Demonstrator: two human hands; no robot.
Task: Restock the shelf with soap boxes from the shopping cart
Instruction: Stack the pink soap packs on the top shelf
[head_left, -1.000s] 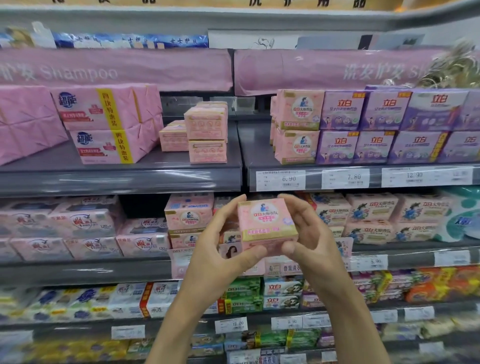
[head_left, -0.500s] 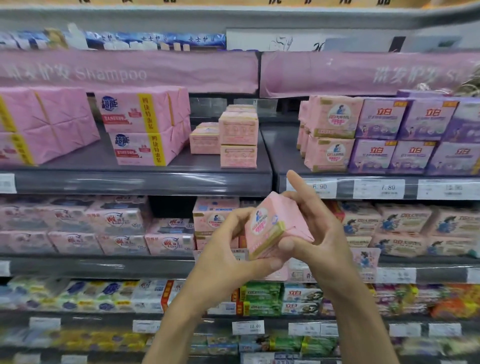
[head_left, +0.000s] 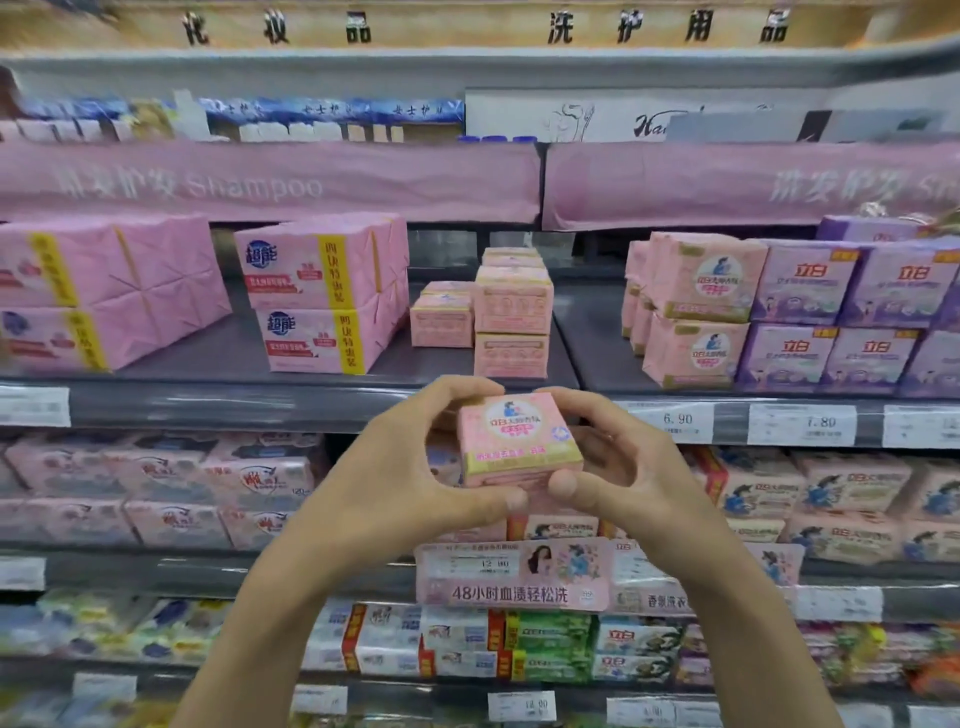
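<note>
My left grip (head_left: 415, 467) and right grip (head_left: 623, 467) hold one soap box (head_left: 519, 441) between them, just below the middle of the frame. Each thumb presses up under the box's lower edge. My left fingers curl over its top left corner and my right fingers wrap its right side, so both grips are closed on it.

The box is small and pink, with its square front turned toward me. Near the top it carries a round emblem with a blue figure, with red lettering under that. A yellow band with pink characters runs along the bottom, and a small pale round mark sits at the right edge. It hangs in the air in front of the grey shelf edge (head_left: 234, 405), touching nothing but my fingers.

Right above it in the frame, a stack of similar pink boxes (head_left: 511, 312) stands on that shelf with a lower stack just to its left. Farther left are large pink wrapped multipacks (head_left: 322, 296) with yellow strips. At the right are more pink boxes bearing the same emblem (head_left: 701, 312), then purple boxes (head_left: 857, 312). A price tag (head_left: 675, 421) reading 6.90 sits on the shelf edge beside my right grip. A pink banner (head_left: 260, 182) spans the upper part of the frame.
</note>
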